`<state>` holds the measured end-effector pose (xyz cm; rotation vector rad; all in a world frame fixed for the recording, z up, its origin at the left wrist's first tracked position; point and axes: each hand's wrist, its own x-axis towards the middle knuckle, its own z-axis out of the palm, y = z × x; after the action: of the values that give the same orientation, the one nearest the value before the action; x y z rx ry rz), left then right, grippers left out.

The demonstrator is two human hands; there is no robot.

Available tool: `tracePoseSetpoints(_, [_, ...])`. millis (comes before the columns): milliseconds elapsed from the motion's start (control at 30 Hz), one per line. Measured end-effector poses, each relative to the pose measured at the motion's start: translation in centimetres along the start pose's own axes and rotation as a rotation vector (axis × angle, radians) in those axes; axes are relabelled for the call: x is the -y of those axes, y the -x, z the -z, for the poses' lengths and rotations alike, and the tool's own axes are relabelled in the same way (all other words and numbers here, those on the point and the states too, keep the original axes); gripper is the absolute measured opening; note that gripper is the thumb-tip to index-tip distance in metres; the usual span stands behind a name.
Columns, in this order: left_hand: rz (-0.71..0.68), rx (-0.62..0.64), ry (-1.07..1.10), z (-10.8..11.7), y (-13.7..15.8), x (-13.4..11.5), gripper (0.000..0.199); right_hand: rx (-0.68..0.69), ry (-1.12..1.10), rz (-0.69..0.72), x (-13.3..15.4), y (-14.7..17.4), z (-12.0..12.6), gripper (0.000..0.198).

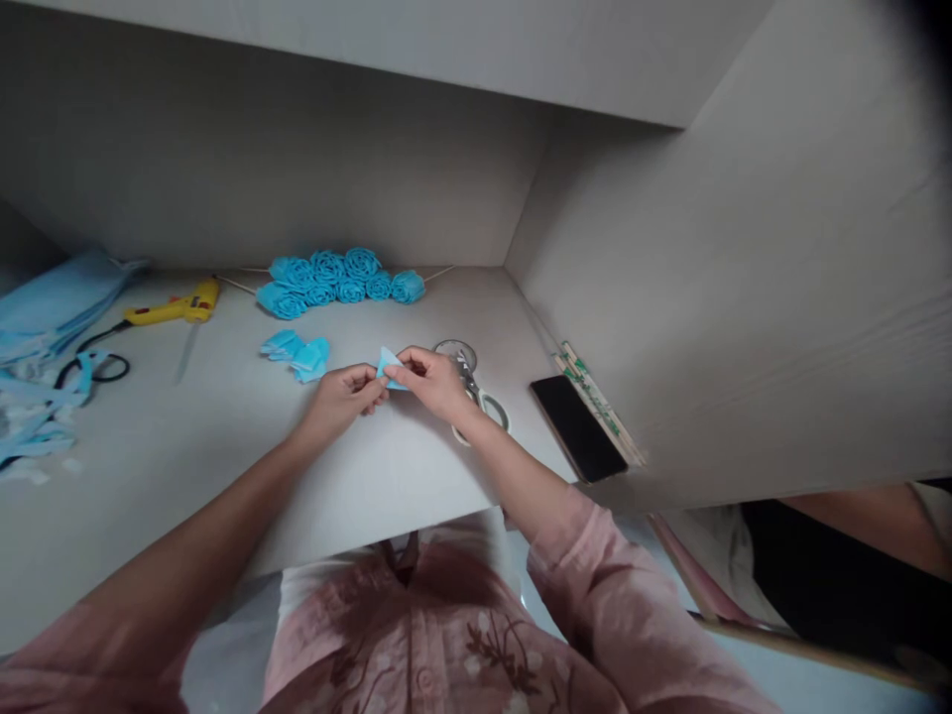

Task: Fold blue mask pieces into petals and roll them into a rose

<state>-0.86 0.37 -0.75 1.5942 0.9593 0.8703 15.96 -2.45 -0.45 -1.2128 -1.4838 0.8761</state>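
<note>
Between my two hands is a small folded piece of light blue crepe paper [388,363]. My left hand [349,392] pinches its left edge, and the fingers of my right hand [431,382] close on its right side. Just left of my hands lies a small pile of cut blue paper pieces [297,354]. Scissors with pale handles [497,409] rest partly under my right wrist, by a round clear dish or roll [456,352]. Farther back, several blue paper roses [327,281] are grouped together, some with thin sticks.
At left are a yellow glue gun [175,305], a stack of blue sheets [63,297], dark-handled scissors [108,368] and paper scraps [37,426]. A black phone [578,428] and wrapped sticks [601,405] lie by the right partition [744,297]. Beyond it, another person's arm [870,521] shows.
</note>
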Motion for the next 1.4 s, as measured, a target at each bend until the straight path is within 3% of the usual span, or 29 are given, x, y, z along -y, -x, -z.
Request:
tracePoseSetpoints(467, [0.01, 0.002, 0.056, 0.42, -0.17, 0.58, 0.029, 0.017, 0.119, 0.036, -0.22, 0.12, -0.3, 0.033])
tracePoseSetpoints(1400, [0.016, 0.011, 0.027, 0.47, -0.13, 0.24, 0.025, -0.002, 0.137, 0.095, 0.03, 0.22, -0.22, 0.032])
